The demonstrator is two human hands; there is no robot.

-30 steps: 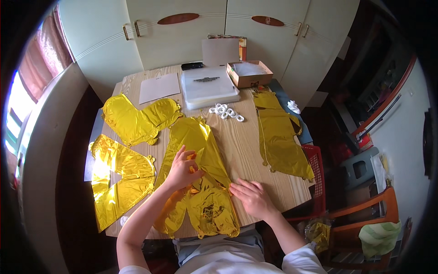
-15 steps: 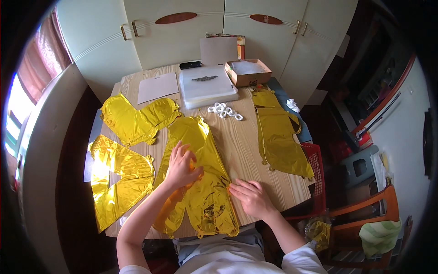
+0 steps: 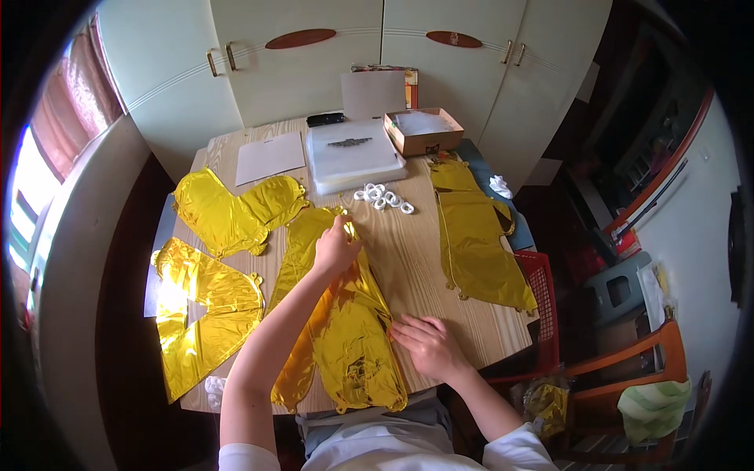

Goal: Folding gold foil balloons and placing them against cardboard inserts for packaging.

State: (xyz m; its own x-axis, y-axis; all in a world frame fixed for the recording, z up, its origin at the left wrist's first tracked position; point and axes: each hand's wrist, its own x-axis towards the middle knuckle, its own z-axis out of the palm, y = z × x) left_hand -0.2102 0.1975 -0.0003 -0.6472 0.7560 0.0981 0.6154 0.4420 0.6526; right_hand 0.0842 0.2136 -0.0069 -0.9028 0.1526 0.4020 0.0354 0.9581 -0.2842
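Note:
A flat gold foil balloon (image 3: 338, 330) lies lengthwise on the wooden table (image 3: 416, 259) in front of me. My left hand (image 3: 336, 248) reaches forward and presses on its far end, fingers closed at the top edge. My right hand (image 3: 424, 345) rests flat, fingers spread, on the table at the balloon's near right edge, touching the foil. Whether the left fingers pinch the foil or only press it is hard to tell.
More gold foil balloons lie at left (image 3: 236, 208), at near left (image 3: 200, 314) and at right (image 3: 475, 235). Several small white rings (image 3: 383, 198) sit mid-table. Behind them are a clear plastic stack (image 3: 349, 153), a paper sheet (image 3: 269, 155) and an open cardboard box (image 3: 422, 129). A red crate (image 3: 542, 298) stands at right.
My left hand has slid away from me along the balloon, from its middle up to its far end. My right hand has stayed at the near right edge.

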